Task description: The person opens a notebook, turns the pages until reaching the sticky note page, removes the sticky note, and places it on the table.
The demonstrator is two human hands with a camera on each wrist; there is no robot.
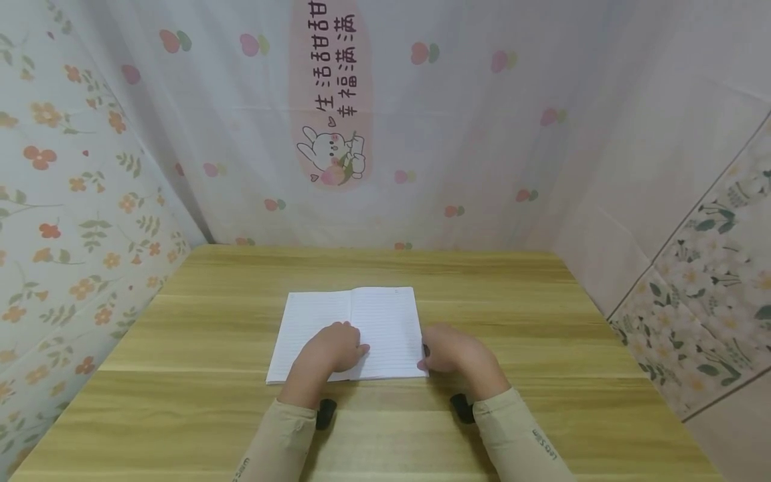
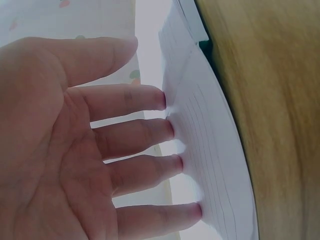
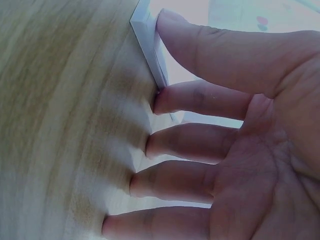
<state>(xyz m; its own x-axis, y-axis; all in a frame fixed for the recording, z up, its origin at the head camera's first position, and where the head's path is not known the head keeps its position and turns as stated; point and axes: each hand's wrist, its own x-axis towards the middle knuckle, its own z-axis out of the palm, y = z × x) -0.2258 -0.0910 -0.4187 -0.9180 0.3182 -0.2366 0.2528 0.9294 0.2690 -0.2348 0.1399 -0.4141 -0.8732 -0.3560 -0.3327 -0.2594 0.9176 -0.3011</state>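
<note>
An open notebook point(image 1: 385, 314) with blank ruled pages lies flat on the wooden table. My left hand point(image 1: 337, 346) is over its left page near the fold. In the left wrist view, the fingers point(image 2: 135, 132) are straight and spread, their tips pressing on the paper, while the thumb stays off it. At the notebook's right edge is my right hand point(image 1: 448, 348). Its thumb point(image 3: 185, 42) touches the page by the edge in the right wrist view. The index fingertip meets the notebook's side, and the other extended fingers point(image 3: 172, 180) rest their tips on the table.
The wooden table point(image 1: 512, 294) extends around the notebook on every side. Behind it hangs a pale curtain point(image 1: 470, 134) with a rabbit print and writing. Flowered cloth point(image 1: 78, 201) borders the left side, and a light panel with flowers point(image 1: 711, 268) the right.
</note>
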